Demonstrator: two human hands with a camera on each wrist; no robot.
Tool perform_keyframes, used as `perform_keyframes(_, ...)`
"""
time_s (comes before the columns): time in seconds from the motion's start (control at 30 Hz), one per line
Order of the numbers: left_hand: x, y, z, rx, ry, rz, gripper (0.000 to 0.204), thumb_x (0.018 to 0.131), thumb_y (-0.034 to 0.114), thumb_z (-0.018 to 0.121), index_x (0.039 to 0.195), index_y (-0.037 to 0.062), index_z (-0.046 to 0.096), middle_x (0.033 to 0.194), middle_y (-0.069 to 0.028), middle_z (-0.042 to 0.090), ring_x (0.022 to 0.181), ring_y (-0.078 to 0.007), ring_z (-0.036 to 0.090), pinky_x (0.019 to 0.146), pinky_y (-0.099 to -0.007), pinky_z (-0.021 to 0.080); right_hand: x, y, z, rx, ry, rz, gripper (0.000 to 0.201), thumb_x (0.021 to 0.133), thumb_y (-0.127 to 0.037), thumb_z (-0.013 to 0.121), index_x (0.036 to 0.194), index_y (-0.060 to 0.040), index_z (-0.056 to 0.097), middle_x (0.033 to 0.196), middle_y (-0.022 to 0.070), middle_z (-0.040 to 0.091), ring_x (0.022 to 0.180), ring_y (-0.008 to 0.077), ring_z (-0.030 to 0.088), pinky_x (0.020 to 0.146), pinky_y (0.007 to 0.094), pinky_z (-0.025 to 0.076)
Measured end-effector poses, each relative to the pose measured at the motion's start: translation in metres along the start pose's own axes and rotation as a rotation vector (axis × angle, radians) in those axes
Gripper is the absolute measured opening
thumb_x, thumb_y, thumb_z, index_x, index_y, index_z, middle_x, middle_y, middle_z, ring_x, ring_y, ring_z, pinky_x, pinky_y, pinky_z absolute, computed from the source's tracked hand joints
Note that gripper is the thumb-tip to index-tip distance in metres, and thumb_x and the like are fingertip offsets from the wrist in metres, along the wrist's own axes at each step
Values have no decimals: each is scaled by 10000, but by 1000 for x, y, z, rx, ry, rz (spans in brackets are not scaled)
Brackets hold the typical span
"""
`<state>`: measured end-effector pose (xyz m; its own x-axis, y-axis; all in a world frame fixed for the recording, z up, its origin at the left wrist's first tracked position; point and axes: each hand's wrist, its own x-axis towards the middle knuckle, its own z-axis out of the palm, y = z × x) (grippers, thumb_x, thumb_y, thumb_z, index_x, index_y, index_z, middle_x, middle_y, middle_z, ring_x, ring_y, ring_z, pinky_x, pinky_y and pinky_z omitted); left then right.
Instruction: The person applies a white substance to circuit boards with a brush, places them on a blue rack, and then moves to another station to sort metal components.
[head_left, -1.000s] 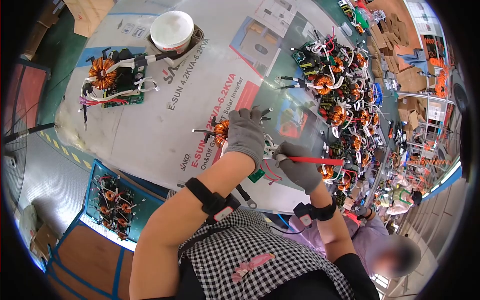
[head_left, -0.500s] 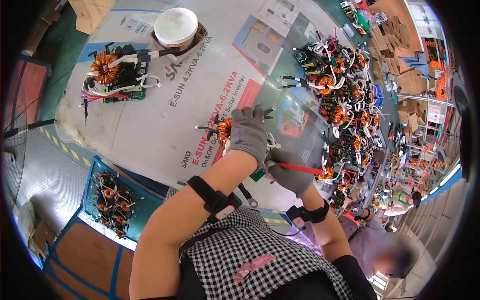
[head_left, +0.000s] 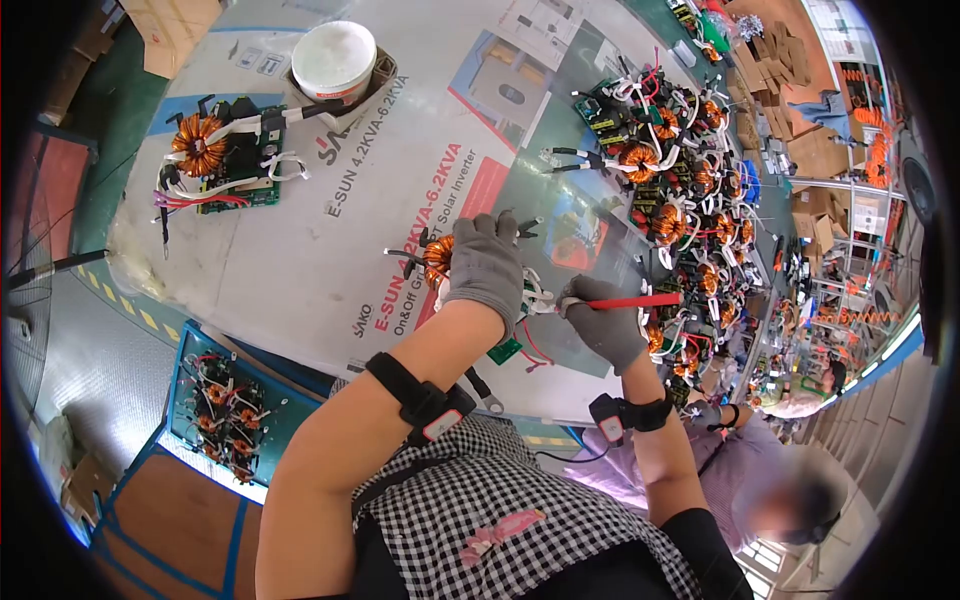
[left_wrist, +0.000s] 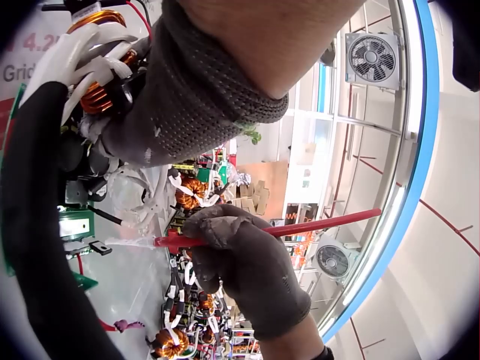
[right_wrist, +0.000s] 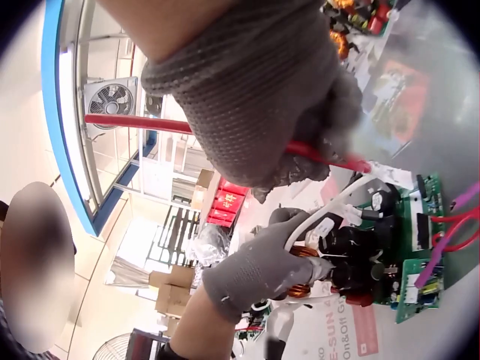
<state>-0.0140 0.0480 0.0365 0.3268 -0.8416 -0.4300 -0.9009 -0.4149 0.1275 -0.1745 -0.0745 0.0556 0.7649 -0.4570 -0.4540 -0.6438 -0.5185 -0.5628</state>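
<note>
My gloved left hand [head_left: 487,262] grips a circuit board [right_wrist: 431,191] by its tall parts, beside a copper-wound coil [head_left: 438,260]. White and black cables stick out around its fingers. My gloved right hand [head_left: 604,322] holds a slim red-handled brush [head_left: 640,301] between thumb and fingers. In the right wrist view the brush's white tip [right_wrist: 394,176] lies right at the board's edge, by a flat dark component. The left wrist view shows the same white tip [left_wrist: 127,242] pointing toward the board. Most of the board is hidden under the left hand in the head view.
A white tub [head_left: 334,62] stands at the back of the table, with another coil board [head_left: 222,160] left of it. Many similar boards [head_left: 668,222] crowd the right side. More lie on a low cart [head_left: 180,395] at the left. Another person [head_left: 740,470] is at right.
The right hand with the brush first went left toward the board, then came back right and slightly up. The left hand keeps its hold on the board.
</note>
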Motion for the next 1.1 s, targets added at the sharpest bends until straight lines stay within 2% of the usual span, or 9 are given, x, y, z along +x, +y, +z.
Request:
perform_keyframes(0.1,1,4,0,29,-7,12,417,783,228,684,1180,104,651,1308,-60,478,1178,-228,452,906,-379,355,-5,-18,-8,59,17,-12,108,843,-100,593,820,2,568,750,123,627,659,190,611,624,318,480)
perform_keyframes(0.27,-1,6,-2,36,-8,-2,424,775,222,691,1184,118,649,1294,-52,484,1170,-225,460,902,-371,352,-6,7,7,109,44,-31,92,843,-85,588,815,0,569,737,111,626,679,178,609,636,312,480)
perform_keyframes(0.37,1,6,1,37,1,29,423,777,220,689,1189,128,649,1291,-52,489,1171,-226,462,910,-373,353,-11,-11,-5,141,18,33,70,842,-43,546,808,9,577,715,39,583,661,112,527,614,283,439)
perform_keyframes(0.47,1,9,3,38,31,13,420,782,216,684,1192,131,647,1282,-58,498,1170,-231,468,915,-379,354,-12,1,-7,219,25,43,87,853,-76,579,823,3,561,755,97,623,704,151,598,662,299,477)
perform_keyframes(0.67,-6,5,-4,-56,-4,33,552,785,278,699,1294,112,564,1388,-94,457,1272,-277,429,1028,-433,311,-30,15,-11,390,15,144,64,864,-56,555,846,4,566,783,61,629,722,114,584,652,275,475)
perform_keyframes(0.77,-19,7,3,-46,154,-5,688,776,357,718,1368,101,478,1429,-111,427,1338,-310,375,1104,-481,244,-46,17,-35,495,153,124,75,875,-50,543,889,3,593,810,55,623,743,101,579,654,254,467)
perform_keyframes(0.87,-31,0,2,-139,52,-33,781,755,406,737,1402,100,426,1431,-117,422,1367,-322,342,1131,-508,201,-52,10,-42,683,285,72,118,881,-39,532,947,-6,624,830,54,615,751,86,572,663,237,467)
perform_keyframes(1.03,-19,1,13,-54,39,-59,718,718,362,768,1337,113,502,1433,-118,416,1344,-300,372,1089,-490,283,-28,5,-15,432,281,-325,168,903,-48,555,1037,14,635,942,77,661,836,148,636,769,295,512)
perform_keyframes(1.1,-16,3,14,-29,47,-45,682,713,332,770,1312,116,525,1425,-115,425,1329,-297,392,1073,-480,309,-14,12,3,331,305,-262,150,881,-90,583,993,-34,666,908,96,683,788,200,653,728,317,515)
